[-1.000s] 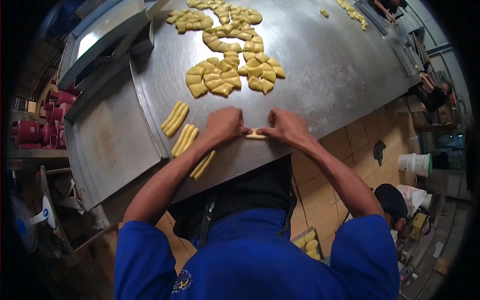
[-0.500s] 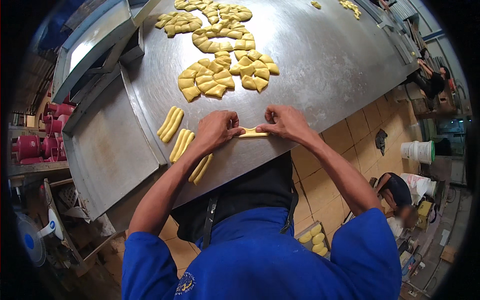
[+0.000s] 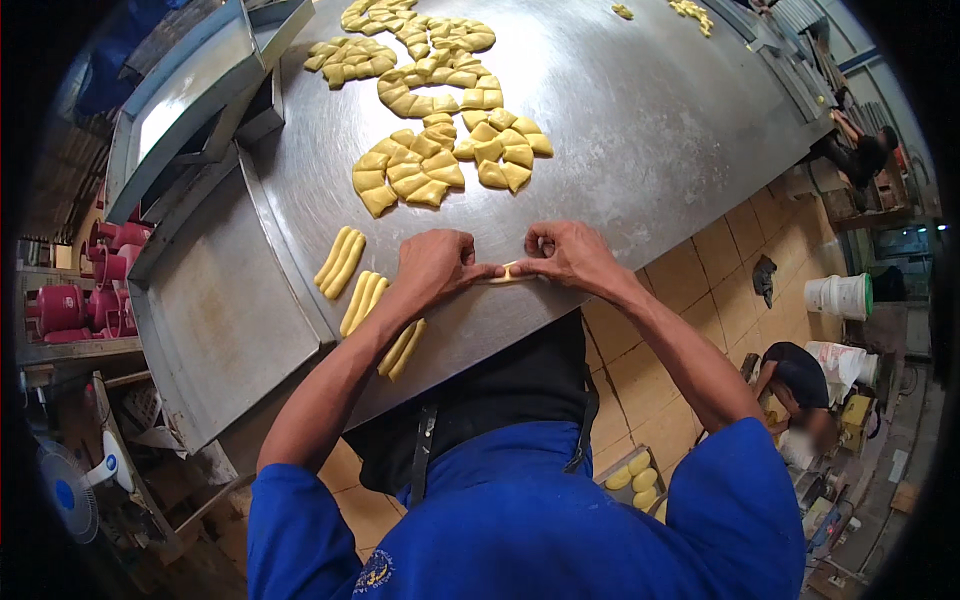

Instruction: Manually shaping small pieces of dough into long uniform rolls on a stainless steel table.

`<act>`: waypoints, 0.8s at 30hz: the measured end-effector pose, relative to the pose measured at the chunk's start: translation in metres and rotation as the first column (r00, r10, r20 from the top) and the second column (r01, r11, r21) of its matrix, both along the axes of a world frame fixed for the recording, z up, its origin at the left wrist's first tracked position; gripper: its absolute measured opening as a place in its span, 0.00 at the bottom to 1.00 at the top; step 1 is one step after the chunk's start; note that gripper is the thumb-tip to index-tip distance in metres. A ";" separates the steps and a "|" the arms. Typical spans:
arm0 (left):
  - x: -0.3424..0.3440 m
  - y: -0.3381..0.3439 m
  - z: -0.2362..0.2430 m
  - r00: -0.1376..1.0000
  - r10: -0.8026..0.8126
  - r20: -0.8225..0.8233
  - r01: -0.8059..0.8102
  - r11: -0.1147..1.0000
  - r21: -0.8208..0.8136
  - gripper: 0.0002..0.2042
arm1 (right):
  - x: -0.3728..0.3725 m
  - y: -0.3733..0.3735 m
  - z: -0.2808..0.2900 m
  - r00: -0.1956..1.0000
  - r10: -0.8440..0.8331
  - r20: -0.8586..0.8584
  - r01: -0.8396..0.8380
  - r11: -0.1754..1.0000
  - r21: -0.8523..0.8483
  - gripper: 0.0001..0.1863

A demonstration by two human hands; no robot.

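A small strip of yellow dough [image 3: 513, 279] lies on the metal table [image 3: 640, 150] near its front edge. My left hand [image 3: 432, 266] and my right hand [image 3: 574, 256] are curled over its two ends, both thumbs pressing on it with their tips nearly meeting. Much of the strip is hidden under the thumbs. Left of my left hand rest rolled dough sticks in side-by-side groups: one group [image 3: 341, 262] farther off, another [image 3: 362, 304] nearer, and a third [image 3: 402, 350] partly behind my left forearm.
Many cut dough pieces [image 3: 424, 168] spread over the table's far part. Empty metal trays [image 3: 225, 300] stand along the left side. Beyond the right edge, another person [image 3: 797, 378] bends near white buckets [image 3: 838, 297]. A tray of dough lumps [image 3: 632, 478] sits low beside my right arm.
My thumbs have come closer together along the dough strip, covering more of its middle. The view has shifted slightly; the dough sticks and cut pieces stay where they lay.
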State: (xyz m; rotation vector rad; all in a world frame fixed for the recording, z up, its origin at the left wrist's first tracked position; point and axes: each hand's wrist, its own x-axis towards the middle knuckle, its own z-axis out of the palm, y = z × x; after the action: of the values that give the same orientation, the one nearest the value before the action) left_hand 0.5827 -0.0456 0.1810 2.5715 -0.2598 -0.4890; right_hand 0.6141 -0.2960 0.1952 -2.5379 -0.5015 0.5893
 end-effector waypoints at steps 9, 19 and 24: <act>-0.010 0.004 -0.008 0.988 0.006 0.156 0.000 0.999 -0.037 0.32 | 0.001 -0.004 -0.006 0.996 -0.008 0.090 0.001 0.997 0.076 0.26; -0.005 -0.001 -0.015 0.977 0.008 0.211 -0.017 0.999 0.037 0.33 | 0.002 -0.005 -0.021 0.980 -0.002 0.201 -0.030 0.988 0.153 0.26; -0.004 0.006 -0.011 0.986 0.056 0.158 -0.052 0.998 -0.030 0.32 | 0.003 -0.003 -0.020 0.961 0.014 0.277 -0.062 0.984 0.164 0.26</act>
State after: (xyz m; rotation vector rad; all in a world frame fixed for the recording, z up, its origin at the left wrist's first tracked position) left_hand 0.5786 -0.0399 0.1697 2.5877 -0.2487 -0.2593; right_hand 0.6167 -0.2986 0.1756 -2.4592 -0.6701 0.1936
